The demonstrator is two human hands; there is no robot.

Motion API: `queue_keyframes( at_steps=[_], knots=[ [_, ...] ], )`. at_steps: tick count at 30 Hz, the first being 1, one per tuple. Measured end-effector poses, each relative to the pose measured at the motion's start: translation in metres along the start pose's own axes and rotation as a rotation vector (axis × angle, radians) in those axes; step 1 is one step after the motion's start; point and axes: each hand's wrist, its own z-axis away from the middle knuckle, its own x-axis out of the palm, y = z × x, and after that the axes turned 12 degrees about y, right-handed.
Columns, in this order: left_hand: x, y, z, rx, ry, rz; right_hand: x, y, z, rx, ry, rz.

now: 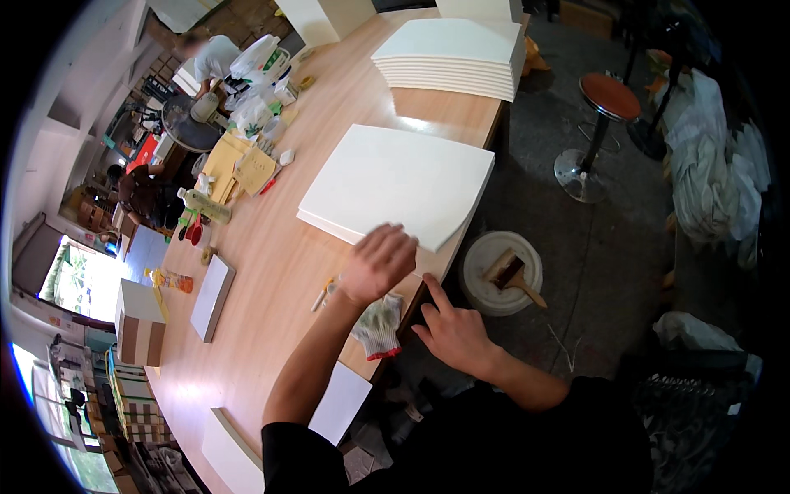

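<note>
Bench (pixel 271 272) of pale wood runs far to near, carrying a tall stack of white boards (pixel 451 58) at the far end and a shorter pile of white panels (pixel 395 183) in the middle, so some sorting looks done and more remains. Left hand (pixel 380 262) rests loosely curled, holding nothing, on the near edge of that pile; right hand (pixel 451 331) presses spread-fingered on the bench edge. A work glove (pixel 378 325) lies between them; on the floor to the right, a white bucket (pixel 500 272) with a brush (pixel 514 276).
</note>
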Motion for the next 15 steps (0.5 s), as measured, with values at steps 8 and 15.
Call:
queue_keyframes(
  at_steps=[8, 15],
  knots=[
    [0.001, 0.011, -0.007, -0.353, -0.228, 0.172, -0.008, 0.005, -0.006, 0.022, 0.008, -0.071],
    [-0.002, -0.01, -0.009, -0.313, -0.327, 0.171, -0.008, 0.0, -0.005, 0.013, -0.014, -0.012]
  ],
)
